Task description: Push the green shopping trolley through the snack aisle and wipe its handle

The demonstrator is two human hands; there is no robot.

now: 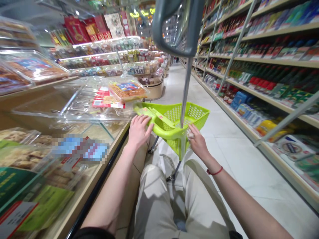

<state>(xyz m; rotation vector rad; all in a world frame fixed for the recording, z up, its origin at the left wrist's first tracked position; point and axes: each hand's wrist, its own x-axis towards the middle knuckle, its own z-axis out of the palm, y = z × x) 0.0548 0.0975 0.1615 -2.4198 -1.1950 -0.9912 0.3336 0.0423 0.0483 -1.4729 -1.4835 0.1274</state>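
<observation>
A lime-green plastic mesh basket point(174, 124) is carried on a wheeled trolley frame, just ahead of the knees. Its near rim is gripped by the left hand point(139, 131), fingers curled over. Its right rim is gripped by the closed right hand point(198, 142), a small white item point(190, 134) showing at the fingers. A clear plastic bin lid point(97, 103) is tilted up just left of the basket. A grey metal pole point(185, 93) is stood up from the basket.

A thin red cord point(215, 171) is worn on the right wrist point(208, 158) at four o'clock, pale khaki trousers point(159, 202) are seen at six, and a black sleeve point(93, 233) at seven!
</observation>
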